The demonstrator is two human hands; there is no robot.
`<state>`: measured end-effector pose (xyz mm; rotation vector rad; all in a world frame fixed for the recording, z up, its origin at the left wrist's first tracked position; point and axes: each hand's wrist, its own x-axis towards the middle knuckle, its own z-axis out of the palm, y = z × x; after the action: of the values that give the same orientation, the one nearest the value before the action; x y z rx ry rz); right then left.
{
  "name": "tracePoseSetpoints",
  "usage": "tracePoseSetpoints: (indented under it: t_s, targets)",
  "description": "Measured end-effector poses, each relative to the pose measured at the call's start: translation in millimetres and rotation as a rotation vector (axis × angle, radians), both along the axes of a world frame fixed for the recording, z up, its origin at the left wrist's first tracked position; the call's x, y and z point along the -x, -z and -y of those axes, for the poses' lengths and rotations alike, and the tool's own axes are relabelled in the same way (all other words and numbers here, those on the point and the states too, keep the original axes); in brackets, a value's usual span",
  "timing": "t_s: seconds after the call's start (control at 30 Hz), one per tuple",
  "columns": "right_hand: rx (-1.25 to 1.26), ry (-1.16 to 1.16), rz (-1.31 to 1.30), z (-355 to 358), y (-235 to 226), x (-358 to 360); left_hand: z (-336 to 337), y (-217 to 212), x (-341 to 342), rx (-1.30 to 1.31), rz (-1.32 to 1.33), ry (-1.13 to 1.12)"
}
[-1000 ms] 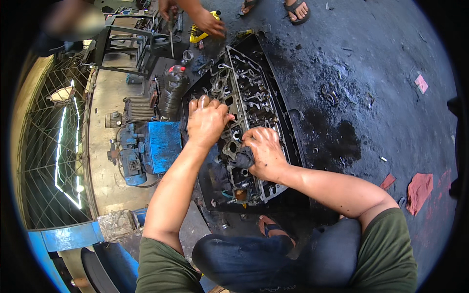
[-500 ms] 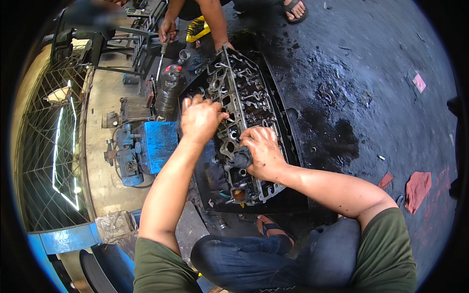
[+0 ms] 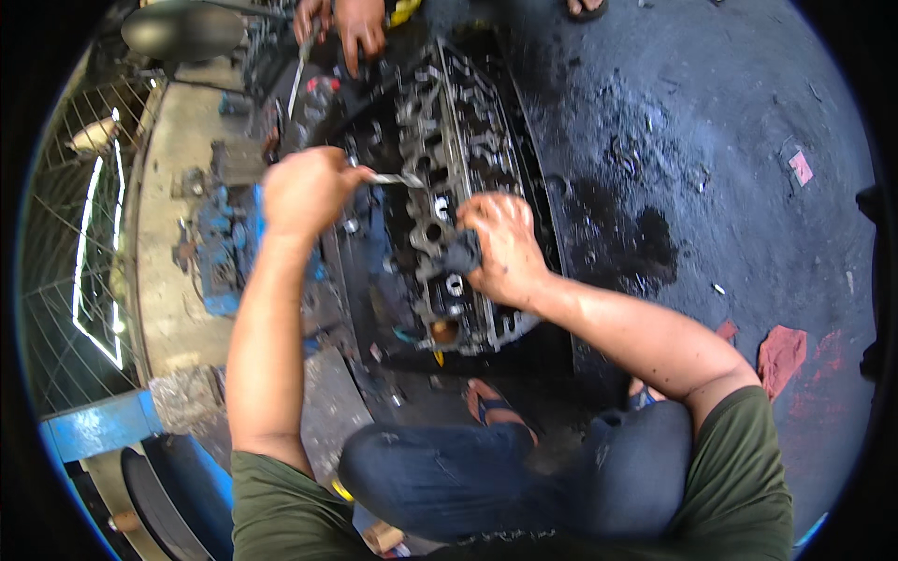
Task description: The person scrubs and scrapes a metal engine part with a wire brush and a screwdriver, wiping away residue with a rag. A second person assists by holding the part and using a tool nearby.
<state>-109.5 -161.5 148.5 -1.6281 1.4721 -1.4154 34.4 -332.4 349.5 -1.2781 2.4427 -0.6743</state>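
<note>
A greasy engine cylinder head (image 3: 454, 140) lies lengthwise in a black tray (image 3: 552, 323) on the floor in front of me. My left hand (image 3: 304, 192) is closed on a slim, shiny metal tool (image 3: 398, 179) at the left of the cylinder head. The tool's far end reaches over the ports on that side; blur hides its exact kind. Fingers curled, my right hand (image 3: 505, 245) grips a dark rag (image 3: 456, 253) against the middle of the cylinder head.
Across from me, another person's hand (image 3: 360, 28) points down near the cylinder head; their other hand holds a long screwdriver (image 3: 298, 82). A plastic bottle (image 3: 318, 103) and a blue machine (image 3: 220, 248) are on the left. A red cloth (image 3: 782, 360) lies on the oily floor at right.
My left hand has moved left, off the cylinder head, so the metal tool now shows. My right hand keeps its place with the rag. The other person's hand has lifted off the far end.
</note>
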Motion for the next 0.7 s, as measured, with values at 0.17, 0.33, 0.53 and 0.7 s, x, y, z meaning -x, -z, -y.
tracePoseSetpoints:
  t_s: [0.17, 0.33, 0.53, 0.7]
  targets:
    - [0.036, 0.039, -0.054, 0.7, 5.7, -3.0, -59.4, 22.9, -181.7, -0.022, -0.180, -0.593]
    - [0.026, 0.044, -0.085, 1.9, 3.9, -4.1, -215.8, 186.5, -228.4, -0.821, -0.486, -0.724]
    - [0.013, 0.034, -0.154, 0.8, -4.7, -1.1, -257.4, 302.0, -186.4, -0.741, -0.379, -0.522]
    - [-0.004, 0.020, -0.137, 0.9, -3.8, -1.1, -190.0, 207.3, -251.2, -0.589, -0.594, -0.711]
